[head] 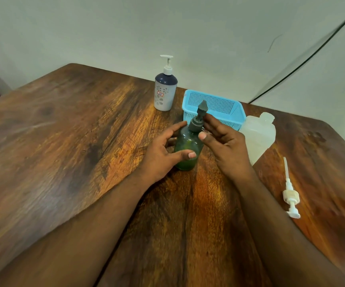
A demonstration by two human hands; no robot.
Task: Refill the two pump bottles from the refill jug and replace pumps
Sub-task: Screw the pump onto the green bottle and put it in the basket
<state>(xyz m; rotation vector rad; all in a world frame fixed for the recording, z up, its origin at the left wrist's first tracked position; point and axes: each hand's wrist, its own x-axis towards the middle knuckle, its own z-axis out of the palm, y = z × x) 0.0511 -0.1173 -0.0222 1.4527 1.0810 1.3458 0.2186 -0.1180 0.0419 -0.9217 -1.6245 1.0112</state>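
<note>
Left hand (pixel 163 154) wraps the green bottle (pixel 186 148) mid-counter (pixel 64 141) in head view, right hand (pixel 223 146) near-straight against its seated grey pump (pixel 198 119); liquid sits low, refill judged pending; white bottle (pixel 165 90) and blue basket (pixel 215 102) stand behind, refill jug (pixel 258 137) and loose white pump (pixel 289 191) to the right.

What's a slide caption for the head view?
Left hand holds green pump bottle; right hand open beside its grey pump; refill jug at right.

pump bottles (pixel 188 144) (pixel 165 94) 2 | refill jug (pixel 259 139) 1 | basket (pixel 224 106) 1 | loose pump (pixel 290 195) 1 | hands (pixel 159 157) (pixel 226 147) 2
</note>
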